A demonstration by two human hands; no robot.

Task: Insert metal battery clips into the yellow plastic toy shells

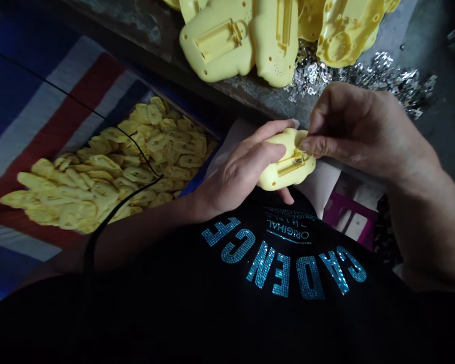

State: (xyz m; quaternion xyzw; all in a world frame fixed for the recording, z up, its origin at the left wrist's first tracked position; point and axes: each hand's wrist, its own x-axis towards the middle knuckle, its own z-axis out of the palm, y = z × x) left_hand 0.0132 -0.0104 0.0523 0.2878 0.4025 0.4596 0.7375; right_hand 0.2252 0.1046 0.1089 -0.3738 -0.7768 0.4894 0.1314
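My left hand (246,167) is closed around a yellow plastic shell (288,174) with a battery compartment, held above my lap. A small metal piece (298,161) shows inside the compartment. The thumb and fingertips of my right hand (349,126) pinch together at the upper right edge of the shell; anything between them is hidden. Beyond my hands, a loose heap of small silvery metal contacts (387,76) lies on the worktable. Larger yellow shells (220,40) with open battery slots are piled on the same table.
To the left, a big heap of yellow plastic parts (136,167) fills a container beside a red, white and blue striped sheet (56,116). A black cable (125,202) crosses in front of it. Below my right wrist is a purple basket (351,210).
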